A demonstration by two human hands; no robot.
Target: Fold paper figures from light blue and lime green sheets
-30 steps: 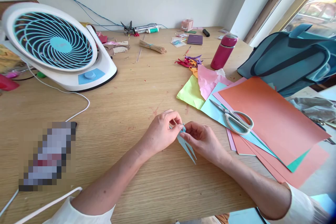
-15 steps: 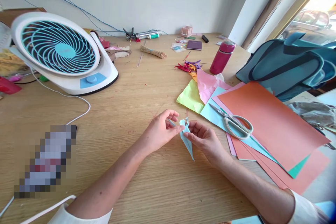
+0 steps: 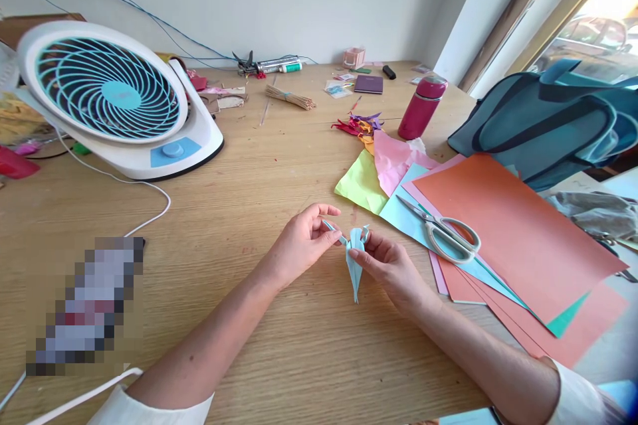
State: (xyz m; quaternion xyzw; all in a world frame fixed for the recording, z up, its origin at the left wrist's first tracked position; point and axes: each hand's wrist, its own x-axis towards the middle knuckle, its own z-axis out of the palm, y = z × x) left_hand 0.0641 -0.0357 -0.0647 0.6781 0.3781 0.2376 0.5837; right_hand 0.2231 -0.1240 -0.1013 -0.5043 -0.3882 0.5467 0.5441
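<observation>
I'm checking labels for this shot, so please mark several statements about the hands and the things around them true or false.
1. The left hand and the right hand both hold the folded light-blue paper. True.
2. The scissors are in the right hand. False: the scissors lie on the coloured sheets.
3. The magenta bottle stands on the table. True.
4. The bundled sticks stand on end. False: the bundled sticks lie flat.
</observation>
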